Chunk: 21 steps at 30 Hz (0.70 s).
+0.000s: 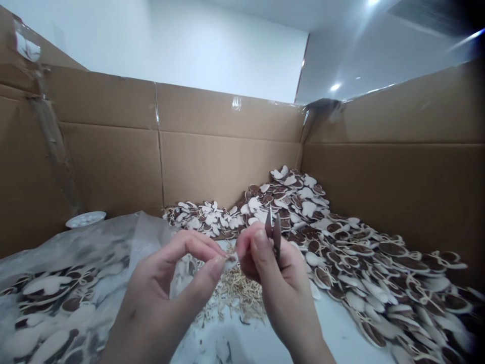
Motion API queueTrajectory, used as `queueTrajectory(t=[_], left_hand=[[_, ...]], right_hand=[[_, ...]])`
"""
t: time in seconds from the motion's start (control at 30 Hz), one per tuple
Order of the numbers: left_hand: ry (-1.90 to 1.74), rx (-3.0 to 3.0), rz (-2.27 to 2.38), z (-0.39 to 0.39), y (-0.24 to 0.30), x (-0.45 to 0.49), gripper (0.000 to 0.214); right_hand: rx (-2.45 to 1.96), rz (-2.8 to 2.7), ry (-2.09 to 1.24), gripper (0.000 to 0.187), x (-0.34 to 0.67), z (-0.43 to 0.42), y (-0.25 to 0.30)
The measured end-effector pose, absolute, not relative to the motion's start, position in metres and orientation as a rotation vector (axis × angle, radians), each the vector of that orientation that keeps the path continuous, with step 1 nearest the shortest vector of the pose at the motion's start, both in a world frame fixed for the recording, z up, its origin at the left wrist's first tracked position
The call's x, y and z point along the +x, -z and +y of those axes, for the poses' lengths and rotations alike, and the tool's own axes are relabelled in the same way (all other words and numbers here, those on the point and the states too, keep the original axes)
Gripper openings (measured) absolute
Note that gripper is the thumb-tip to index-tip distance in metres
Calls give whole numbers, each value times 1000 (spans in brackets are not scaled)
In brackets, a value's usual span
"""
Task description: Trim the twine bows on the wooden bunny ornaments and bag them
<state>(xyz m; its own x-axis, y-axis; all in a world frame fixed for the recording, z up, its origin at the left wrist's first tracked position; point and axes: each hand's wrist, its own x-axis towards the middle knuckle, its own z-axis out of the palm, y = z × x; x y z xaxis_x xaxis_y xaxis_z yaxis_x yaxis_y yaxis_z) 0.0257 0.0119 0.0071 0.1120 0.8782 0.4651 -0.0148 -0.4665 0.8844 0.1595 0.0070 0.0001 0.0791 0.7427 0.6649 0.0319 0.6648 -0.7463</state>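
Between the thumb and fingertips of my left hand point(166, 283) is a small whitish piece with a brownish spot point(231, 261), mostly covered by the fingers. My right hand point(278, 288) is wrapped round a pair of thread snips point(276, 233), whose dark blades point upward with a gap between them. The fingertips of both hands are close together, near the small piece. Below them, a heap of short cream cord clippings point(242, 293) lies on the pale work surface point(337, 323).
Flat brown-and-white pieces with cream cord bows form a large pile point(364, 268) at the right and back. More lie under a clear plastic bag point(125, 235) at left, near a white dish point(71, 223). Tall cardboard walls point(227, 156) surround the surface.
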Motion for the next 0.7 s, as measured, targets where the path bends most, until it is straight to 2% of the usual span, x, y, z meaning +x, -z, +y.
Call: queueTrajectory(t=[0.33, 0.47, 0.7], left_hand=[[-1386, 1639, 836, 23, -5, 19, 21], [-1399, 1630, 808, 28, -7, 15, 22], [-1390, 1602, 807, 29, -8, 14, 23]], right_hand=[[-711, -1588, -665, 18, 160, 2, -1], [-632, -1600, -906, 11, 159, 6, -3], [-501, -1436, -1195, 19, 157, 11, -4]])
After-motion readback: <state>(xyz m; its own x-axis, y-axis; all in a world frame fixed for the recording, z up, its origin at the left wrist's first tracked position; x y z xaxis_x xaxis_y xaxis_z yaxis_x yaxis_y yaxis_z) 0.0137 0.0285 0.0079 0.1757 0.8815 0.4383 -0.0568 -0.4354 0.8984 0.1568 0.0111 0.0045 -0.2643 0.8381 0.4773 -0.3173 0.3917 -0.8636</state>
